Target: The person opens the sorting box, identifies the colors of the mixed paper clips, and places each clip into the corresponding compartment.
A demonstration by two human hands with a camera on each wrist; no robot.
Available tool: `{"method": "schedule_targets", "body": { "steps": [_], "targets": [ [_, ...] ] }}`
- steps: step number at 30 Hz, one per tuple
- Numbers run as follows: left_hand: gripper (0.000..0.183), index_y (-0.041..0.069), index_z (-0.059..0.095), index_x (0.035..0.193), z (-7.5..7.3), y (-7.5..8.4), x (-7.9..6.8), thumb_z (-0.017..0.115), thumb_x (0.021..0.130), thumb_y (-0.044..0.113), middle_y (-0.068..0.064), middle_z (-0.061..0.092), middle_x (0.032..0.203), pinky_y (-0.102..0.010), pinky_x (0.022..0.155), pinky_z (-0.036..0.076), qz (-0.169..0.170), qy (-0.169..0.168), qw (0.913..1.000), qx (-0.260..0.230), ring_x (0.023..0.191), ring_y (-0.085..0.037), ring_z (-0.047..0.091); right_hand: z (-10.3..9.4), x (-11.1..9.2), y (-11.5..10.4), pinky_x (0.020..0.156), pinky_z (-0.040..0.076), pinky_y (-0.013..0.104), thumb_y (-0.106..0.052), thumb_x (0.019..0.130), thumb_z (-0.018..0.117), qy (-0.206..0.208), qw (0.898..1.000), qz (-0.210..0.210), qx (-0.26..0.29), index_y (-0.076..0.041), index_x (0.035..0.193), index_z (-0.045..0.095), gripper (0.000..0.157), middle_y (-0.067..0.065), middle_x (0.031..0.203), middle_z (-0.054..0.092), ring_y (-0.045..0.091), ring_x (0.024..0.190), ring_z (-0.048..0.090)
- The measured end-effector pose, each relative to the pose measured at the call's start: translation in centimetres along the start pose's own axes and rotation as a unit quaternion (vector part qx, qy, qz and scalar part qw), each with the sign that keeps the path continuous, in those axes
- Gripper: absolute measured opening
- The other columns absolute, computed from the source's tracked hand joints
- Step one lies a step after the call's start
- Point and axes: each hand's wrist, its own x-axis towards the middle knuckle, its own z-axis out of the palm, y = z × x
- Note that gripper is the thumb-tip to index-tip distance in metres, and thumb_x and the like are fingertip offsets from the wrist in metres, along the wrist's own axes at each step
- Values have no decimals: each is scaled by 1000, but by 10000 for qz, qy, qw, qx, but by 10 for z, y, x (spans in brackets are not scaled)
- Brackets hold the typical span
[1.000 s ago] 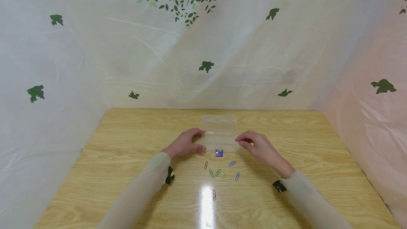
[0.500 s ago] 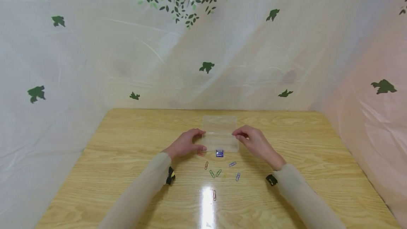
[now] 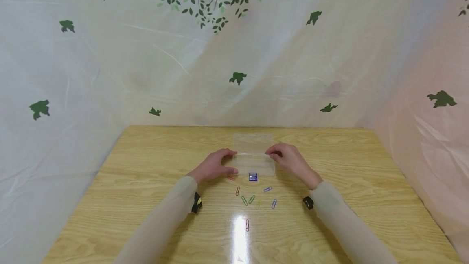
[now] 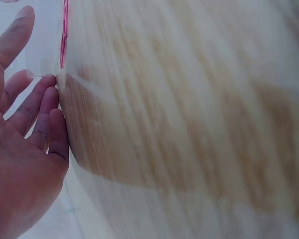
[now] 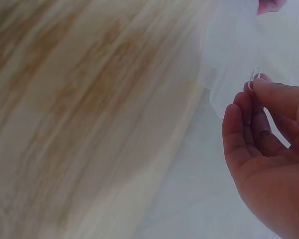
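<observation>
A clear plastic box (image 3: 253, 165) lies on the wooden table with its transparent lid (image 3: 253, 142) laid back behind it. My left hand (image 3: 214, 163) holds the box's left side, thumb at the front corner and fingers farther back. Between thumb and forefinger, my right hand (image 5: 274, 144) pinches a white paper clip (image 5: 255, 73). In the head view this right hand (image 3: 291, 161) is over the box's right side, near the hinge line, and the clip is too small to see. Whether anything lies in the box I cannot tell.
Paper clips lie in front of the box: red (image 3: 237, 191), green (image 3: 251, 199), blue (image 3: 274, 203), yellow (image 3: 258, 204) and others. A small blue square piece (image 3: 253, 177) sits at the box's front edge. A patterned curtain (image 3: 238, 52) stands behind the table (image 3: 154, 223).
My right hand has moved left and slightly away from me, from beside the box to over its right side. The left hand has stayed at the box.
</observation>
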Motion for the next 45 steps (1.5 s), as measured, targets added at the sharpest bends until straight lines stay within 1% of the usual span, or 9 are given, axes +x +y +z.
{"method": "schedule_targets", "body": {
  "steps": [10,14,20,28,35,39,45],
  "targets": [
    [66,11,55,148,1,2,-3,82,91,29,-7,58,147,-42,119,37,36,-14,10000,-55,138,-26,51,2,-2,-3,92,57,45,-1,101,64,-148,9998,133,-90,-4,113,75,17,11,115,73,26,105,68],
    [66,11,54,148,1,2,-4,82,91,30,-8,57,147,-42,119,36,83,-19,10000,-34,138,-26,51,2,-4,-4,93,57,45,-1,101,64,-146,9996,167,-189,-4,113,76,17,11,115,74,26,105,68],
    [65,11,55,148,2,2,-5,82,91,29,-7,58,146,-42,119,36,103,-3,9999,-53,138,-26,51,2,-7,-2,93,57,46,-2,101,64,-141,9995,176,-202,-4,115,76,18,13,117,74,27,108,68],
    [65,11,56,148,5,0,-6,82,91,29,-7,58,146,-42,119,37,126,1,9999,-64,138,-26,51,2,-12,1,94,57,47,-3,101,65,-64,9996,2,-290,-3,116,77,19,14,118,74,29,109,68],
    [65,11,55,148,4,1,-11,82,91,29,-7,58,146,-42,120,35,148,11,9999,-34,139,-26,50,-1,-25,-4,89,59,45,-1,99,66,103,9992,-200,-331,-3,116,76,19,13,115,74,27,103,70],
    [65,12,56,148,3,-1,-10,82,91,30,-6,58,146,-42,120,35,132,47,9999,27,139,-25,50,-4,-31,-9,88,60,44,-1,98,67,179,9993,-265,-210,-3,117,76,21,14,116,74,28,103,71],
    [64,12,56,147,2,-4,-7,82,91,29,-6,59,145,-42,119,36,170,46,9998,30,138,-25,51,-6,-42,-17,91,58,48,-4,98,69,221,9987,-457,-38,-3,120,74,22,14,120,73,30,108,69]
  ]
}}
